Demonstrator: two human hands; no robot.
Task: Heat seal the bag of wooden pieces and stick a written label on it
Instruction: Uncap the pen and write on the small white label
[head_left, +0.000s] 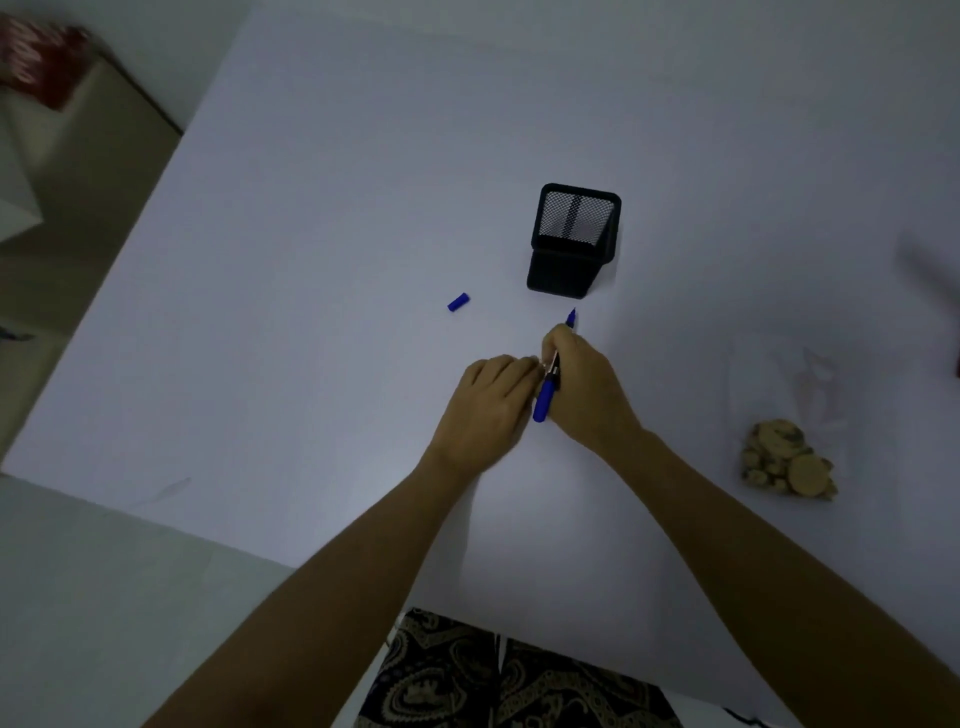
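Observation:
A clear plastic bag of wooden slices (787, 460) lies on the white table (311, 260) at the right, apart from both hands. My right hand (582, 387) grips a blue marker (545, 400) with its tip pointing away from me, toward the pen holder. My left hand (493, 402) rests palm down on the table, fingers curled, touching the right hand by the marker. Whatever lies under the left fingers is hidden. The marker's blue cap (457, 302) lies loose on the table, up and left of the hands.
A black mesh pen holder (574, 241) stands just beyond the hands. A red box (41, 62) sits on a surface off the table's far left. A blurred dark shape (930, 280) shows at the right edge. The table's near edge runs above my patterned lap.

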